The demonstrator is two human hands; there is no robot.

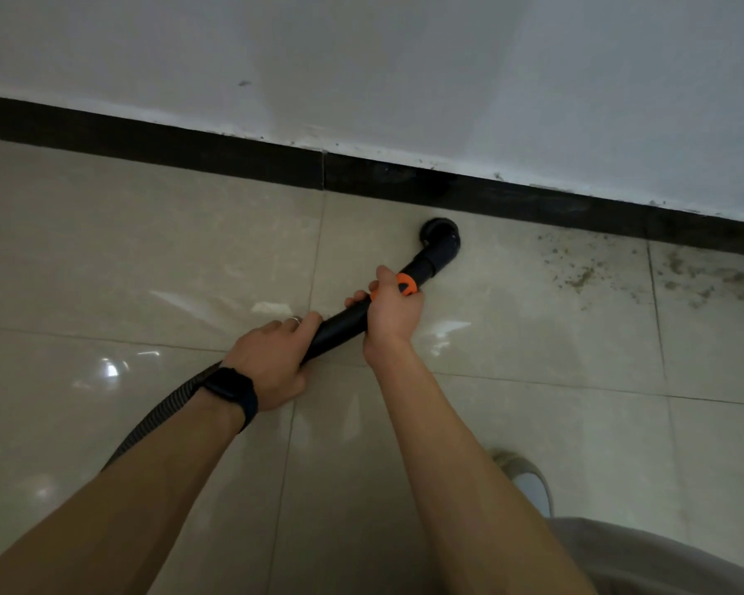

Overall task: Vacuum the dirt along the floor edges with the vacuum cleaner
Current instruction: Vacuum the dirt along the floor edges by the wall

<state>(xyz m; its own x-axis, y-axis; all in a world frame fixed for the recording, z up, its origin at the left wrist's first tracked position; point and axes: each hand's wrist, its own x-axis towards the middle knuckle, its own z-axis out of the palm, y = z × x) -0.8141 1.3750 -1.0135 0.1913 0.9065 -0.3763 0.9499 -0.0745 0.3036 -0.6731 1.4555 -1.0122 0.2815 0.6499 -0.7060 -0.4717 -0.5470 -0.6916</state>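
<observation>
— While the black vacuum tube [344, 326] slants across the glossy tiled floor [104, 251], where does its nozzle [441, 234] sit?

— Nozzle: a round black head, mouth down on the tile, just beside the dark skirting board [233, 154] at the foot of the white wall [361, 58]. A short elbow joins it to the tube. An orange collar [406, 284] rings the tube a little below that elbow.

— How does each hand's grip stand?

— Right hand [394, 313]: grip wrapped round the tube at the orange collar, thumb lying along the top and pointing toward the nozzle. Left hand [271, 362]: grip wrapped round the lower end of the tube, nearer the body, fingers curled over it. The two hands are near each other but apart, with a bare stretch of tube between them.

— What leads off from the tube?

— A ribbed hose [155, 418] passes under the left wrist and forearm and runs toward the lower left.

— Where is the dirt [576, 279]?

— Brown crumbs and smears lie scattered over the tiles to the right of the nozzle, close to the skirting board and apart from the nozzle. Dark specks also dot the wall just above the skirting board.

— Remaining items?

— A dark watch [228, 390] on the left wrist and a ring [296, 319] on a left finger. A pale shoe [529, 478] rests on the floor at lower right, with a grey trouser leg [662, 560] in the corner.
</observation>
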